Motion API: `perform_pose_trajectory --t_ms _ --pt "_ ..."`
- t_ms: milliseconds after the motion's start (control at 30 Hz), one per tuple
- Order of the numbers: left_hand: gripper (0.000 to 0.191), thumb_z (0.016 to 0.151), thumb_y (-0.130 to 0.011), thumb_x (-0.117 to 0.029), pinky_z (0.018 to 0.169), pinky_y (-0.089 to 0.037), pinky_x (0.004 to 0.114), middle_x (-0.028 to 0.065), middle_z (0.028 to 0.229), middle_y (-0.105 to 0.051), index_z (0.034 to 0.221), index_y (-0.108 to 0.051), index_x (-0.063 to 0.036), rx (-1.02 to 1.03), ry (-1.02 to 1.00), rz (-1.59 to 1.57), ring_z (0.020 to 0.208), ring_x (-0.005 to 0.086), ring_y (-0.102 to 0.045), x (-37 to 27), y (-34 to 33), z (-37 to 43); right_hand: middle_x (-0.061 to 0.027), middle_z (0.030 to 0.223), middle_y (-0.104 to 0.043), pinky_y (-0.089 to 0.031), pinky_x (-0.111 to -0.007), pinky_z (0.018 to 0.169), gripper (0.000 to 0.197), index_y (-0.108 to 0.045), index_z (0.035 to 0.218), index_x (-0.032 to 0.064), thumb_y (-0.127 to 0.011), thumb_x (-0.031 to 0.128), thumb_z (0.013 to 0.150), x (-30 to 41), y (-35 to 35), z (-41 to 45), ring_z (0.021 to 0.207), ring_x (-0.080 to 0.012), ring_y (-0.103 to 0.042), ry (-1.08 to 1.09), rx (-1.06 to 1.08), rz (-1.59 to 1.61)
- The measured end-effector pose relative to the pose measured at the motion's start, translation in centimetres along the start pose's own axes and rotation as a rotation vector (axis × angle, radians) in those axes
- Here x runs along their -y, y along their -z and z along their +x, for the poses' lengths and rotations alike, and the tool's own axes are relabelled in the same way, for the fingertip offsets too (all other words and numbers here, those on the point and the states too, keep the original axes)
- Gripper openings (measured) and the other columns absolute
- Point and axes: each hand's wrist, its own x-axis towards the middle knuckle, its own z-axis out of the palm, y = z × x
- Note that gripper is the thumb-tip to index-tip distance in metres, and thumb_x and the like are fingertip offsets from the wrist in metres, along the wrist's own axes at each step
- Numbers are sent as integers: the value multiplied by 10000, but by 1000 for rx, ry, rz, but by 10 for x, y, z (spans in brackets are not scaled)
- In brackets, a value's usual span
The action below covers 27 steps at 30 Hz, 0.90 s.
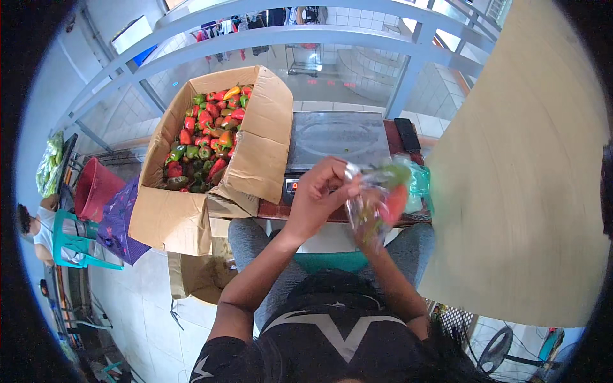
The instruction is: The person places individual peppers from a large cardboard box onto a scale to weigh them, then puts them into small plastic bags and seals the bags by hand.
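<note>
My left hand pinches the edge of a clear plastic bag above the front of a digital scale. Red and green peppers show inside the bag, blurred. Behind the bag, my right hand supports it from below and is partly hidden by it. An open cardboard box full of red, green and orange peppers stands left of the scale. The scale's metal platform holds only a small green bit; its lit display is partly covered by my left hand.
Green plastic bags and a black phone lie right of the scale. A large pale board borders the right side. Another cardboard box sits on the floor. At far left are a red bucket, a teal chair and a person.
</note>
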Motion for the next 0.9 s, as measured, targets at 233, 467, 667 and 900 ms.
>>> perform_pose_trajectory --t_ms 233,467,667,900 --pt "116 742 -657 -21 609 -431 262 80 767 -560 776 -548 -1 -250 -153 669 670 160 -556 36 23 -2 -216 878 -550 -436 -394 659 164 -480 1009 9 -481 123 891 58 -36 -31 813 -367 -566 -21 237 -947" --pt "130 725 -647 -88 649 -431 349 106 771 -584 795 -561 -20 -170 -245 831 703 282 -541 34 30 -2 -174 848 -535 -418 -451 679 139 -520 920 20 -481 138 858 99 -12 -3 805 -368 -548 215 221 -1205" --pt "128 733 -641 -97 639 -427 363 103 758 -573 806 -560 -30 -148 -225 887 727 286 -545 31 29 -5 -148 836 -507 -418 -425 678 130 -523 922 33 -466 128 853 123 -14 11 797 -352 -525 195 236 -1300" --pt "170 689 -656 -102 684 -449 353 95 824 -586 805 -549 -37 168 -230 822 773 284 -573 1 22 -14 -116 794 -563 -425 -324 662 123 -593 830 -8 -560 110 818 159 -12 40 785 -263 -554 274 444 -1188"
